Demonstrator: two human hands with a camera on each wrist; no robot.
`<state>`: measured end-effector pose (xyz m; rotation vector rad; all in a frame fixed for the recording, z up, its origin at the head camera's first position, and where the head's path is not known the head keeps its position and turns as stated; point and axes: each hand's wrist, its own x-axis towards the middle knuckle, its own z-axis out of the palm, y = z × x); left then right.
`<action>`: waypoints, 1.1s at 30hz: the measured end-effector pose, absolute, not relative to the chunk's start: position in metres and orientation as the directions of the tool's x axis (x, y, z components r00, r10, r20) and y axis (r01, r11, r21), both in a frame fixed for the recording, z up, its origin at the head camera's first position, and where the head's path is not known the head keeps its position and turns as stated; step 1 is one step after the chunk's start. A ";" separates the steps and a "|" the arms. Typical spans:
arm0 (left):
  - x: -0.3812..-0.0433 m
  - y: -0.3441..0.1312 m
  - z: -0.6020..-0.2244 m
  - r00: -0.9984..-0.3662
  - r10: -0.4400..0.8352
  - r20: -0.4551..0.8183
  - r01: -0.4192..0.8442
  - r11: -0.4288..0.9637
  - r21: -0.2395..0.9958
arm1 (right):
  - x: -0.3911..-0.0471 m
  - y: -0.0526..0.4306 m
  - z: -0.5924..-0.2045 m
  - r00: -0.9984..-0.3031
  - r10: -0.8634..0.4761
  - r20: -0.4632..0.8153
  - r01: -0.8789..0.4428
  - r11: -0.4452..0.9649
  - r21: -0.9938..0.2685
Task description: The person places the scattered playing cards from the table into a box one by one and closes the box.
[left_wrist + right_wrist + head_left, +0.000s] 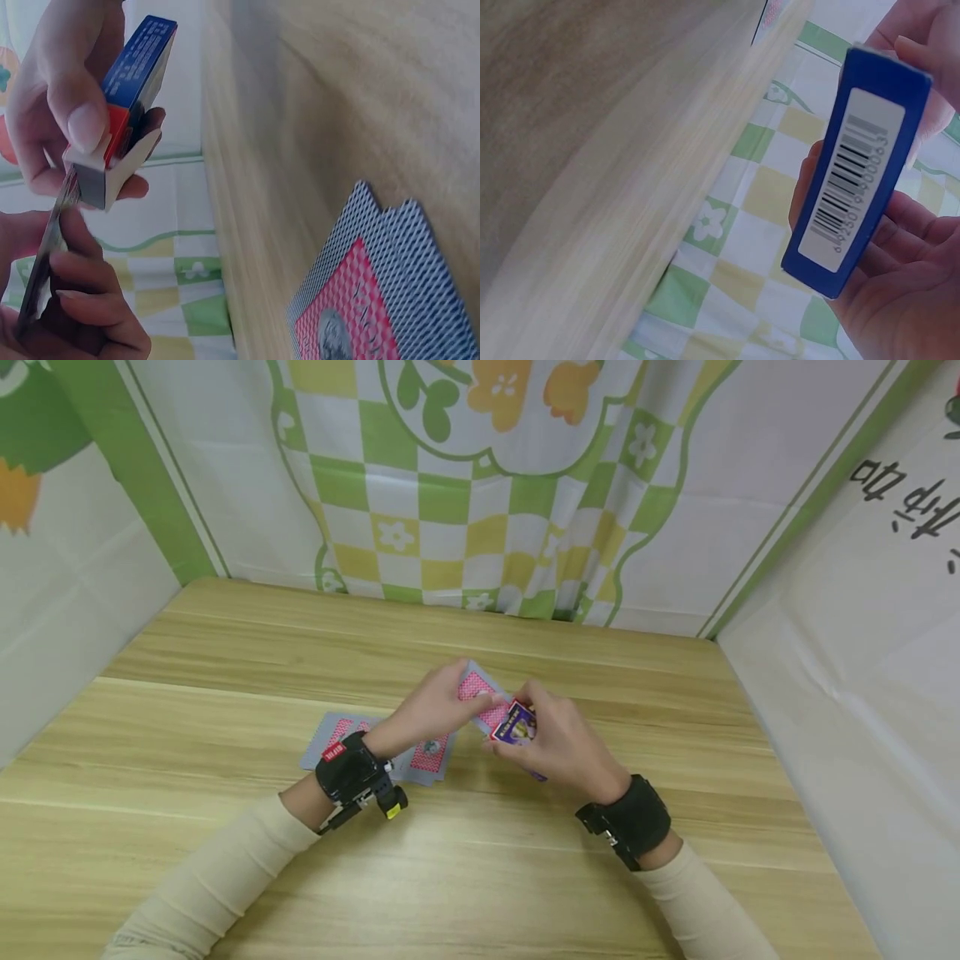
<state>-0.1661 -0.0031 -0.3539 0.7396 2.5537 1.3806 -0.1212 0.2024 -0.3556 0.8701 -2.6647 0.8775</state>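
Observation:
My left hand [435, 703] pinches some playing cards [476, 687], their red-patterned, grey-bordered backs facing up. In my right hand [572, 745] is a small blue and red card box [517, 725], gripped between thumb and fingers. In the left wrist view the box's end stands open with a white flap [133, 166] folded out. The held cards [46, 251] meet that open end edge-on; how far they reach inside is hidden. A barcode [849, 180] on the box's blue end faces the right wrist camera.
More playing cards [431, 755] lie face down and spread on the wooden table [480, 877], partly beneath my left forearm and wrist. A green and yellow checked curtain [450, 502] hangs behind the table, with white cloth walls [862, 677] at both sides.

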 end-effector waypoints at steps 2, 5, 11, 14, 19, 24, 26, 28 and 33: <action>-0.164 0.000 -0.357 -0.867 0.488 0.102 0.354 0.457 0.816 | -0.122 0.203 -0.356 -0.802 -0.475 0.362 -0.597 0.647 -0.474; -0.158 0.006 -0.362 -0.842 0.534 0.073 0.349 0.436 0.830 | -0.122 0.203 -0.357 -0.801 -0.473 0.366 -0.598 0.649 -0.471; -0.157 0.006 -0.359 -0.798 0.602 0.034 0.354 0.422 0.835 | -0.123 0.204 -0.357 -0.805 -0.466 0.367 -0.593 0.652 -0.472; -0.165 -0.005 -0.351 -0.841 0.535 0.079 0.348 0.424 0.836 | -0.124 0.204 -0.357 -0.812 -0.460 0.359 -0.583 0.651 -0.486; -0.176 -0.021 -0.342 -0.850 0.526 0.041 0.287 0.396 0.872 | -0.125 0.204 -0.355 -0.828 -0.444 0.342 -0.560 0.659 -0.501; -0.176 -0.019 -0.343 -0.809 0.588 -0.001 0.276 0.381 0.883 | -0.123 0.204 -0.355 -0.820 -0.453 0.349 -0.572 0.656 -0.492; -0.174 -0.015 -0.346 -0.790 0.613 -0.006 0.288 0.381 0.879 | -0.122 0.203 -0.355 -0.812 -0.464 0.354 -0.583 0.653 -0.484; -0.173 -0.012 -0.350 -0.773 0.634 -0.024 0.269 0.361 0.893 | -0.121 0.202 -0.355 -0.802 -0.478 0.357 -0.597 0.647 -0.474; -0.173 -0.010 -0.356 -0.754 0.654 -0.060 0.208 0.324 0.923 | -0.120 0.201 -0.355 -0.788 -0.505 0.352 -0.616 0.641 -0.458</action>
